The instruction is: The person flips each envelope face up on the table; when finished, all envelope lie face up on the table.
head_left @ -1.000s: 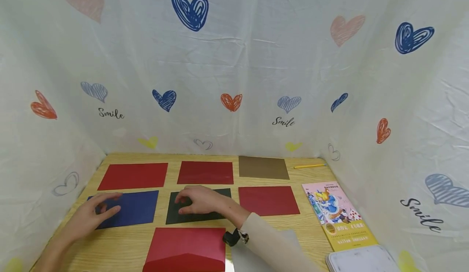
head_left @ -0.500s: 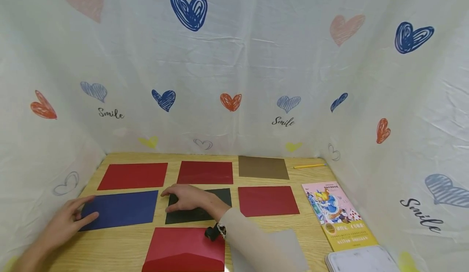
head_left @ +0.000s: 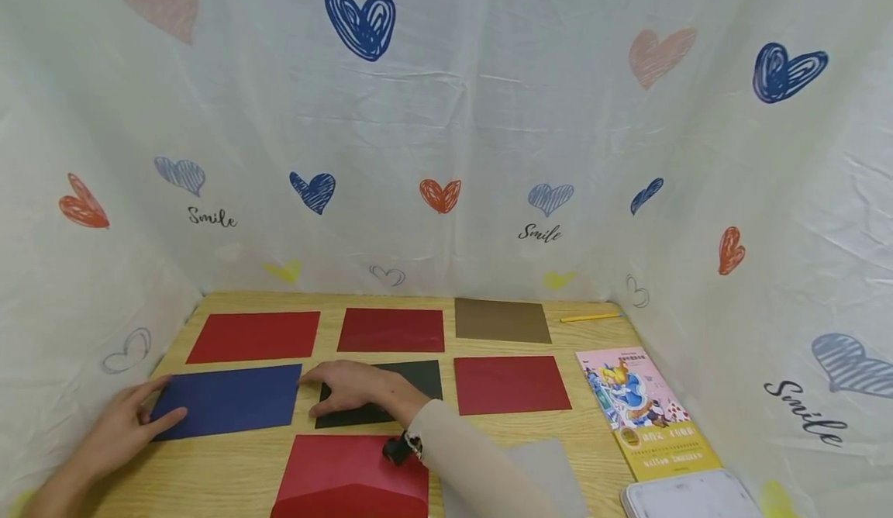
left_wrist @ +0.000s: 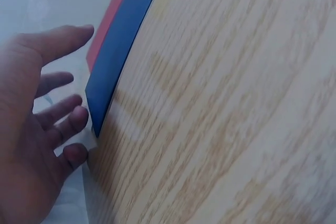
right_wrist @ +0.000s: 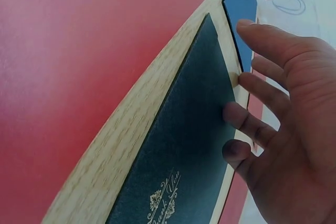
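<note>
Both ends of the blue envelope (head_left: 229, 400) are now flanked: we see the left hand (head_left: 125, 426) drawn back, the right hand (head_left: 357, 388) shifted leftward, fingers apart, contact unclear.

"Smile" is repeating three times in black script across the white heart-print curtain (head_left: 446, 115). Pale gold lettering, its start cropped, is spelling "hank You" on the dark green envelope (right_wrist: 181, 108). Printed characters are staying illegible on the illustrated book (head_left: 640, 409).
</note>
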{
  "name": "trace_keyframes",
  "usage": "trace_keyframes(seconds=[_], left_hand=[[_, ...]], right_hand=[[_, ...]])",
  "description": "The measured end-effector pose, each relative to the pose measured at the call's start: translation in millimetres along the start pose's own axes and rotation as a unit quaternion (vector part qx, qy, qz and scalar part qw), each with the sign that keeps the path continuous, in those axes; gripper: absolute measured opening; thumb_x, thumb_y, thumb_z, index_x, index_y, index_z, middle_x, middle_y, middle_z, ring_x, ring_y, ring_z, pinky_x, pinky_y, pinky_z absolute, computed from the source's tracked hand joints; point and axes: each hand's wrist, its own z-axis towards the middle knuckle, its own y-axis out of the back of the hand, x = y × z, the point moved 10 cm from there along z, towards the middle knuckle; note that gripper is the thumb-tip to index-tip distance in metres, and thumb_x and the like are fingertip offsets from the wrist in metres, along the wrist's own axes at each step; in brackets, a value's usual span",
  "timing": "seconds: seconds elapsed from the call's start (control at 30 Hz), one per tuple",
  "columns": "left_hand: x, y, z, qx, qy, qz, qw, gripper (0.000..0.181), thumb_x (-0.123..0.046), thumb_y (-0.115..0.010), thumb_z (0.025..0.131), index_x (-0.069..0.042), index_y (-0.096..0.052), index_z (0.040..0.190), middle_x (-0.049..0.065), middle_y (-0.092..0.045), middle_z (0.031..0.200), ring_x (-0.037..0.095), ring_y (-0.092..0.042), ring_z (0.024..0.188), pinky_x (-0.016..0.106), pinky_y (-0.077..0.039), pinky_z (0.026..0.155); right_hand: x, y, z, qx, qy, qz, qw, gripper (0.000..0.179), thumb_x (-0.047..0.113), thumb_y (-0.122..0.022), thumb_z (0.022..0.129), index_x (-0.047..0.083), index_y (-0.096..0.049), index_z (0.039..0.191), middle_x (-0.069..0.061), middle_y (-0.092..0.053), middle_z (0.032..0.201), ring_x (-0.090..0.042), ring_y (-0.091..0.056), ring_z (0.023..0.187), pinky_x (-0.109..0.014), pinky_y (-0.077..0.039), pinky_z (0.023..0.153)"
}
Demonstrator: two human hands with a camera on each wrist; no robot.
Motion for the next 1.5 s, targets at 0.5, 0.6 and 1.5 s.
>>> trace_keyframes(seconds=[0.5,0.6,1.5], left_hand=[[-6.5,-2.1,1.9,0.003,0.008,-0.002,1.0,0.072,-0.03,-0.07,0.095,0.02,-0.042,0.137,0.034,-0.057,0.106,0.005,-0.037,0.062,0.026,-0.031,0.057],[-6.6,0.1,0.4,-0.013,0.0,-0.004,0.9999,0.066,-0.024,-0.072,0.094,0.018,-0.045,0.137,0.014,-0.051,0.084,0.005,-0.036,0.062,0.026,-0.03,0.057],[-12.7,-4.5,-21.5,-0.027,-0.126,-0.096,0.987,0.081,-0.005,-0.078,0.085,-0.01,-0.037,0.155,-0.028,-0.025,0.142,-0.027,-0.017,0.116,0.0,-0.022,0.085]], right_hand=[[-1,-5,-1.2,0.003,0.002,0.0,1.0,0.056,0.044,-0.067,0.095,0.033,-0.05,0.147,0.017,-0.044,0.151,0.003,-0.039,0.138,-0.015,-0.035,0.107],[-1,-5,-0.8,0.001,0.004,-0.007,1.0,0.055,0.044,-0.066,0.096,0.034,-0.051,0.147,0.017,-0.044,0.151,0.003,-0.039,0.139,-0.016,-0.035,0.108],[0,0,-3.0,-0.015,0.015,0.009,0.9997,0.051,0.049,-0.064,0.096,0.034,-0.055,0.144,0.014,-0.046,0.149,0.001,-0.044,0.135,-0.016,-0.038,0.104]])
